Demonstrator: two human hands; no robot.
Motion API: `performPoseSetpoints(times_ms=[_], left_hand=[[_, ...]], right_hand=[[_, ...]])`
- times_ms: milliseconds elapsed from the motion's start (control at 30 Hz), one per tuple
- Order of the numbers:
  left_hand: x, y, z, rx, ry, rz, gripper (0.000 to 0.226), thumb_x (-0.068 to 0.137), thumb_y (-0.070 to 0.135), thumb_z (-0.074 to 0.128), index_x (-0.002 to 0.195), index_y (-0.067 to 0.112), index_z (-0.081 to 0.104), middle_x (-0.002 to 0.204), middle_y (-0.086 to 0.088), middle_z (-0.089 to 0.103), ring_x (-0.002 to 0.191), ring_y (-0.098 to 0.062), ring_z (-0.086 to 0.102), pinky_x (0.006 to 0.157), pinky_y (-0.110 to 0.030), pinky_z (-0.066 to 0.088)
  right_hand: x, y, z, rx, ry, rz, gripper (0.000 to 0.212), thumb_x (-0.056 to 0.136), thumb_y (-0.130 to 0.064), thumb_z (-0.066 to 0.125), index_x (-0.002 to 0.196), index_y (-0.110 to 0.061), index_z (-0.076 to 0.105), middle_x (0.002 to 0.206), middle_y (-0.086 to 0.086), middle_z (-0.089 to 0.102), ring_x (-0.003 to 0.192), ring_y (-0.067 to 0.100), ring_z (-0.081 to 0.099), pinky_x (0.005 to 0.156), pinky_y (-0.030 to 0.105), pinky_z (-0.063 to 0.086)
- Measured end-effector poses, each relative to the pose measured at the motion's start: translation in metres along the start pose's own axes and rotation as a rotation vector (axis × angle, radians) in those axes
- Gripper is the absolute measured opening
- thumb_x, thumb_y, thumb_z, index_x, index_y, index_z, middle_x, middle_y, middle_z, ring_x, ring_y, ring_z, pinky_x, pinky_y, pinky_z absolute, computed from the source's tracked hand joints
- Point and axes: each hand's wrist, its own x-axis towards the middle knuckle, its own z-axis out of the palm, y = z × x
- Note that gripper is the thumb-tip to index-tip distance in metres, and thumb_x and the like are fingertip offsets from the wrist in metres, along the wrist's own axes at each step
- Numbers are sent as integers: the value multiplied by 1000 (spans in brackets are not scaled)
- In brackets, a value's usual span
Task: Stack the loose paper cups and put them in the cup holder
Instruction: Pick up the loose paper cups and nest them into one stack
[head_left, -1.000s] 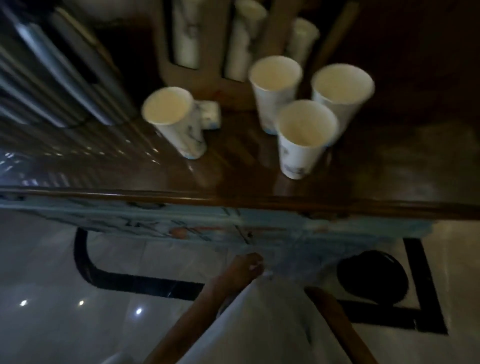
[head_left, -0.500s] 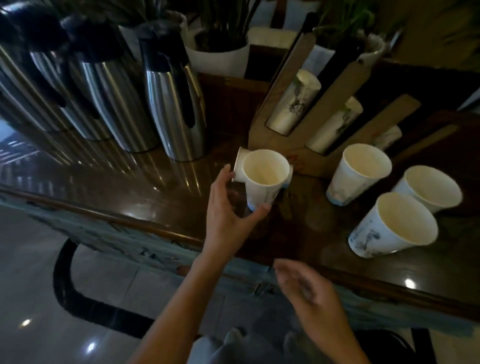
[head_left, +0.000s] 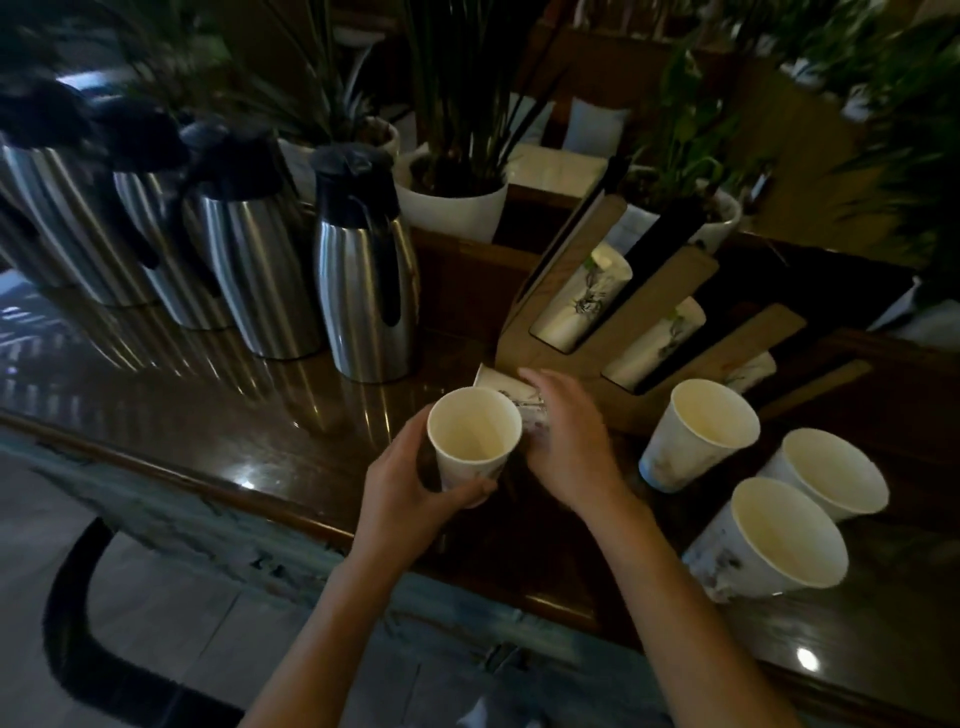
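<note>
Centrally, the left hand (head_left: 410, 483) grips an upright cup (head_left: 474, 441); at its 1 o'clock the right hand (head_left: 566, 441) covers a toppled cup (head_left: 506, 387), grasp indeterminable. Hasty nesting could crush rims.

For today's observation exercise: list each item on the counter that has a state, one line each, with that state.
Left hand: gripping an upright paper cup.
Right hand: resting on the tipped cup, grip unclear.
Tipped cup: lying on its side.
Three loose cups: upright, empty, unstacked.
Cup holder: slots hold stacked cups.
Steel jugs: lids shut.
</note>
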Motion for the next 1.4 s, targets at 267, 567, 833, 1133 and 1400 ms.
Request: performPoseSetpoints(times_ms=[267,567,833,1133,1400], left_hand=[[-7,-14,-24,-41,60,-56,87,58,55,89,127,68,39,119,53,55,112,28,54,84,5,46],[-2,-6,-9,-152,-50,-20,83,63,68,79,136,62,40,130,35,61,119,14,60,87,-1,51],[11,8,32,-223,-193,24,86,64,52,87,137,61,41,125,35,66,114,12,66,89,-6,55],[16,19,57,-260,-224,29,88,71,31,90,130,70,37,126,28,67,117,7,66,91,-12,57],[15,26,57,-297,-243,22,85,71,48,87,143,53,42,131,26,66,119,7,65,90,-9,56]], right_hand=[[40,1,32,-125,-185,-74,102,79,-27,82,157,-39,17,146,7,44,135,30,43,108,45,36],[19,-11,-95,665,139,36,85,58,-53,90,135,-41,55,120,-27,62,109,-4,62,73,19,59],[7,-11,-130,519,-108,-145,89,64,-41,88,142,-36,45,135,-9,55,123,12,58,91,35,54],[12,-4,-141,273,-269,-112,87,67,-32,80,141,-52,39,138,-2,43,123,22,50,95,51,50],[17,-23,-112,-286,-306,9,105,57,-95,53,142,-35,41,136,-5,52,124,21,49,92,41,43]])
